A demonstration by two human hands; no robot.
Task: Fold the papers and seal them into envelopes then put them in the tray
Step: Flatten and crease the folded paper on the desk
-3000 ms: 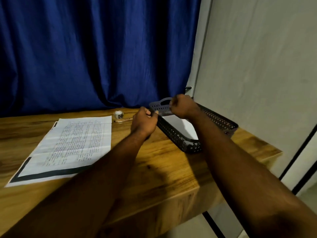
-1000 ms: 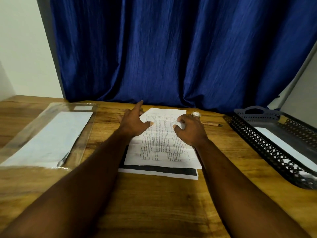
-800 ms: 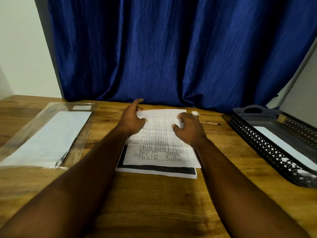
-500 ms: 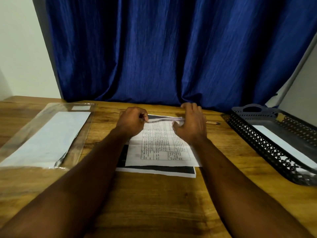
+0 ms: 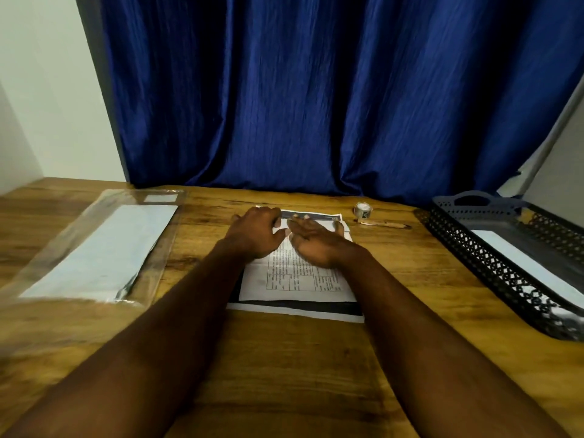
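Head view: the papers lie at twelve o'clock, the top sheet's fold seemingly barely begun. The right hand lies flat on it and the left hand is curled alongside (pinching? I cannot tell). One envelope already lies in the tray at three o'clock. The hands hide the sheet's far edge.

Your printed paper lies flat at centre on a dark-bordered sheet. White envelopes lie left in a clear sleeve. The dark perforated tray, right, holds one envelope.
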